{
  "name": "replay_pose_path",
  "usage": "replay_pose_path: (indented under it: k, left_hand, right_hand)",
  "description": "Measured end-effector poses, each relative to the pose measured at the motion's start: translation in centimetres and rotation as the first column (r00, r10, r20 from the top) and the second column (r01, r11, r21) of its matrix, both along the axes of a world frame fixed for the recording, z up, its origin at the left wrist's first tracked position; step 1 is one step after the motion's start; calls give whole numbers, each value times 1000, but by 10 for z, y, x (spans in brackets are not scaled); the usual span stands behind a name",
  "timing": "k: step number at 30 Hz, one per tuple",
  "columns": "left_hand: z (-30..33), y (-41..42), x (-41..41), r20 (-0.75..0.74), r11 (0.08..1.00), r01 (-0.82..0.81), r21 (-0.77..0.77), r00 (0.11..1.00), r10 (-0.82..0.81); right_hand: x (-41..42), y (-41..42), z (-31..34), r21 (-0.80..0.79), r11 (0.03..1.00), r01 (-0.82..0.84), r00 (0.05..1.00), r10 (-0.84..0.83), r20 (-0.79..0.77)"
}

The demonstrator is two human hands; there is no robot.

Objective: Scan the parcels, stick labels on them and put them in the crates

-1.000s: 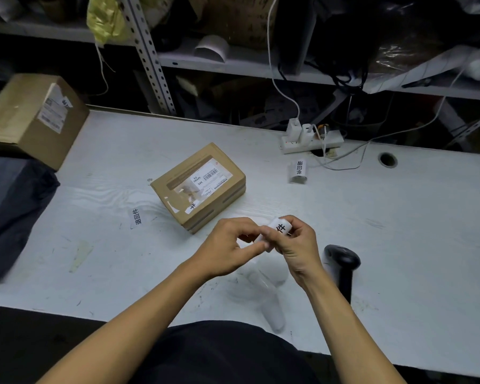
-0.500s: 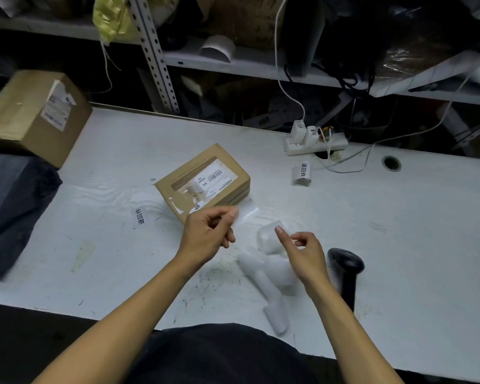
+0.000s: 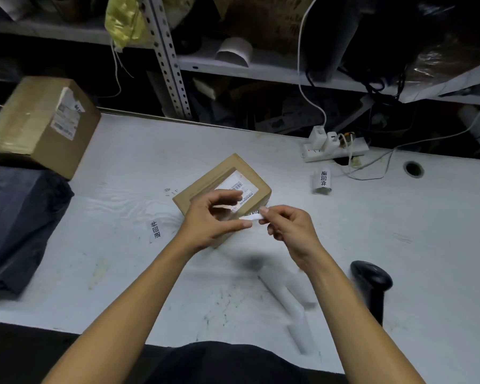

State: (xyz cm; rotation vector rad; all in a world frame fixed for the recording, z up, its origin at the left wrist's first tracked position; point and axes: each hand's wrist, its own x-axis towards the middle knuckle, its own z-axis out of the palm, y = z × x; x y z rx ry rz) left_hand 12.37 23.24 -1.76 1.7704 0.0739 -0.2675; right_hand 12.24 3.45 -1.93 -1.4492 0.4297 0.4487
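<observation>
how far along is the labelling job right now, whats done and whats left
Done: nothing provably; no crate shows, and the scanner lies unused on the table.
In hand: the right hand pinches a small white label just above the small box, with the left hand at its other end, not yet stuck down.
Left: stick it, crate the box, then the big box and dark bag.

Small brown cardboard parcel [image 3: 222, 187] on white desk [image 3: 399, 245], just behind both grips. Black handheld scanner [image 3: 372, 284] right of right grip [image 3: 291, 231]. Larger brown cardboard box [image 3: 39, 123] far left of left grip [image 3: 214, 217], atop dark plastic bag [image 3: 17, 223].
</observation>
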Motion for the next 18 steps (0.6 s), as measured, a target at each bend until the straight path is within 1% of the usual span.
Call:
replay_pose_path:
  k: [1,2,3,4,5,6,7,10,11,12,13,15,16,18]
  left_hand:
    - [-4,9,13,56,989,-3,148,998,-5]
    - [-10,18,23,100,942,8,334,994,-44]
    - [-18,27,36,89,856,49,515,990,-110]
    - [-24,32,42,22,754,102,649,988,-153]
    - [-29,35,46,-66,677,162,718,984,-165]
    - [-33,38,51,-139,634,217,742,975,-171]
    - [-36,40,53,-173,606,251,755,968,-184]
    - [-40,41,54,-157,538,268,799,957,-243]
    - [-40,42,54,-154,520,271,810,954,-257]
    - [-39,42,54,-157,502,277,820,950,-269]
    - [-38,42,54,-162,488,288,824,945,-284]
    - [-36,40,52,-159,495,296,817,940,-301]
    - [-34,38,50,-145,507,293,811,939,-311]
    - [-28,31,43,-108,518,285,807,932,-345]
  right_hand:
    - [8,9,-2,-35,999,34,999,-33,24]
    - [16,18,-6,-60,995,80,996,-78,37]
    - [24,28,-11,-87,986,140,990,-137,40]
    - [27,35,-15,-111,976,186,982,-183,42]
    - [29,41,-20,-150,964,221,975,-217,42]
    - [32,46,-27,-195,947,254,967,-253,34]
    - [31,49,-33,-247,929,277,960,-281,19]
    - [26,54,-45,-396,867,302,936,-349,-51]
    - [24,55,-48,-400,863,307,926,-368,-84]
    - [22,56,-50,-353,876,328,914,-390,-116]
    - [20,56,-50,-263,895,359,901,-406,-151]
    - [15,54,-48,-75,916,393,892,-400,-209]
    - [11,53,-44,-20,918,397,895,-392,-213]
    - [0,47,-41,9,913,408,897,-400,-188]
